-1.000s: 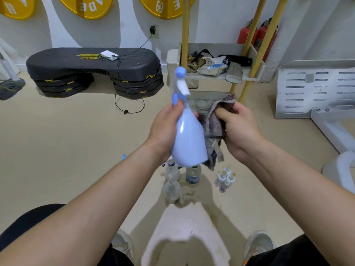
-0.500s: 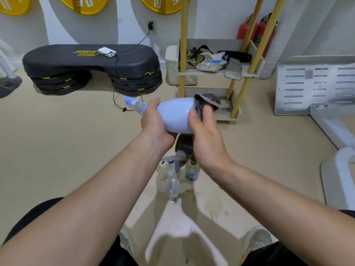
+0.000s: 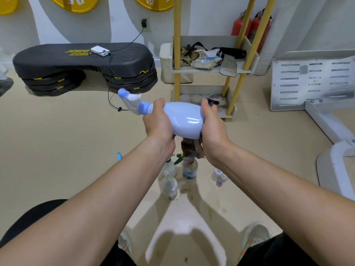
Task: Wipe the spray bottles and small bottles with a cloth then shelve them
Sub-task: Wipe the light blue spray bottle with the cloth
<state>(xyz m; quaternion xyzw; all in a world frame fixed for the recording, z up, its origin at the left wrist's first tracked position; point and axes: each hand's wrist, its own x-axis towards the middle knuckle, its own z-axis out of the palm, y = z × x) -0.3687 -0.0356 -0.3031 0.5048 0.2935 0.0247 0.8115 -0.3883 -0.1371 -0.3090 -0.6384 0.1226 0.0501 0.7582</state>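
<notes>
My left hand (image 3: 158,124) grips the pale blue spray bottle (image 3: 182,120) near its neck; bottle held sideways, nozzle left. My right hand (image 3: 213,129) curls round the cloth (image 3: 191,148), pressing it against the base. Small bottles (image 3: 219,176) stand on the floor (image 3: 76,141) below.

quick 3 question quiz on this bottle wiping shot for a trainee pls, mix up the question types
1. Multiple choice: the pale blue spray bottle lies sideways between the hands. Its nozzle points toward the person's A) left B) right C) feet.
2. True or false: the left hand holds the cloth.
3. Fill in: the other bottles stand on the ____.
Key: 1 A. 2 false: the right hand holds it at the bottle's base, and the left grips near the neck. 3 floor.
</notes>
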